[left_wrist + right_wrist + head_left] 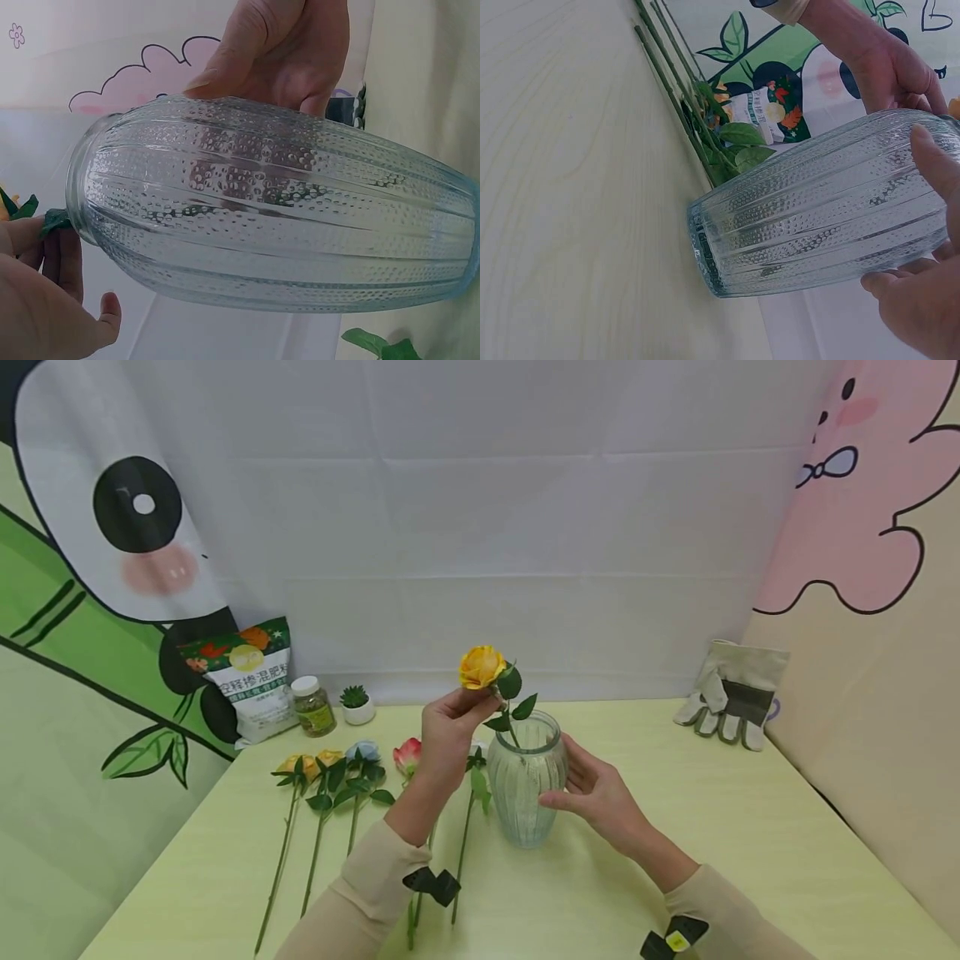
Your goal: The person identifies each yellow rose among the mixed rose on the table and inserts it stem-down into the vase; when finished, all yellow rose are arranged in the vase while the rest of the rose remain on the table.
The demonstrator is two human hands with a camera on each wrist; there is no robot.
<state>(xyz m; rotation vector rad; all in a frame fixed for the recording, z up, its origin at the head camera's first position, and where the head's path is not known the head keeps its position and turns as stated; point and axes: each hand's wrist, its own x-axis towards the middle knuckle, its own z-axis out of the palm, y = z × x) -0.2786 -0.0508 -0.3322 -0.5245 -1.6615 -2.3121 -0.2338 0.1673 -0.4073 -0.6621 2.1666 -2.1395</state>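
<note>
Between its thumb and fingers, my left hand (447, 735) pinches a yellow rose (482, 668) just below the bloom. The rose's green leaves hang over the mouth of a clear ribbed glass vase (525, 793), and its stem dips in at the rim. My right hand (607, 797) grips the vase from the right, thumb in front and fingers behind. In the right wrist view the dimpled vase (817, 210) fills the space beside the thumb of my right hand (922, 300). Most of the rose is hidden by the vase in the left wrist view.
Left of the vase lie yellow roses (300, 767), a blue rose (363, 752) and a pink rose (407, 756), stems toward me. Behind them stand a fertilizer bag (258, 685), a lidded jar (313, 708) and a small potted succulent (357, 706). Work gloves (731, 697) lean at the back right.
</note>
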